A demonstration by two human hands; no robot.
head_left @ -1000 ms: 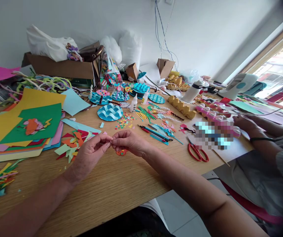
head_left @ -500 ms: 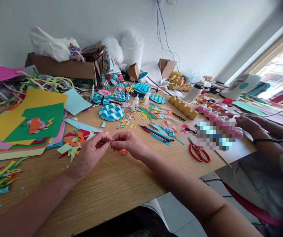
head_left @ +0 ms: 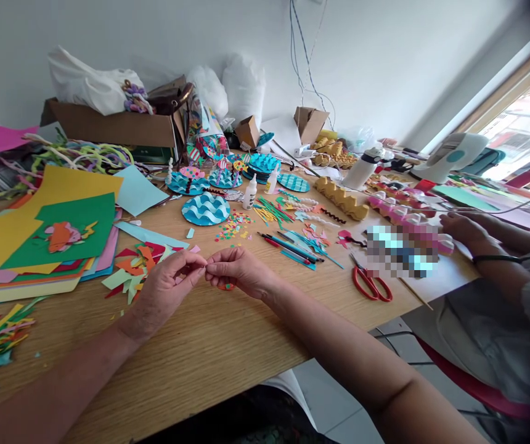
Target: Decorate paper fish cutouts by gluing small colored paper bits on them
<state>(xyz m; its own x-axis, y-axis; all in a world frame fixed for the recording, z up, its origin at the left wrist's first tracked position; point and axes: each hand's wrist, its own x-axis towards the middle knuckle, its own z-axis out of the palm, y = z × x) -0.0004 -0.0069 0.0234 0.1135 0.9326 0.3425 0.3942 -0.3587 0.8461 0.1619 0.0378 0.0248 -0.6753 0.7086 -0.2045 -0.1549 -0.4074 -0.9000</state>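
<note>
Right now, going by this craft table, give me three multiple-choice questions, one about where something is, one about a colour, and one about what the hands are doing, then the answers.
1. Where do the scissors lie?
A. On the green sheet
B. On the table to the right of the hands, near its edge
C. Inside the cardboard box

2. What colour are the scissors' handles?
A. Red
B. Yellow
C. Black

3. How do the left hand and right hand stand?
A. Both flat on the table
B. Fingertips pinched together on something tiny between them
C. Each holding a glue bottle

Answers: 1 B, they rest on bare wood right of the right hand. 2 A, both loops are red. 3 B, the fingertips meet above the table; what they pinch is too small to tell.
</note>
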